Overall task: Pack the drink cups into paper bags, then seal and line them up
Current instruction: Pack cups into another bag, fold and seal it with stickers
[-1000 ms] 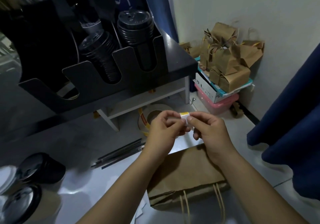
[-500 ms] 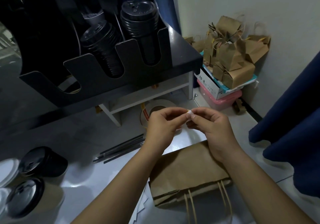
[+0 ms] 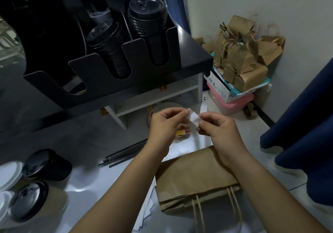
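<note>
Both hands are up over the white worktop (image 3: 86, 182), close together. The left hand (image 3: 165, 124) pinches one end of a small white slip (image 3: 194, 118), and the right hand (image 3: 219, 130) pinches the other, so each grip is narrow and closed on that slip. A yellow and red label (image 3: 182, 132) shows under the left fingers.

The paper bag (image 3: 189, 175) lies flat below the wrists, its mouth and twine handles (image 3: 198, 213) toward the near edge, with the right forearm crossing its far corner. The drink cups (image 3: 48, 164), dark-lidded, sit well apart at the far left edge.

A bare stretch of worktop lies between them and the bag. Thin dark straws (image 3: 126, 151) lie just beyond the left wrist. The black shelf (image 3: 194, 61) overhangs behind the hands, and a blue curtain (image 3: 302, 124) hangs close on the right.
</note>
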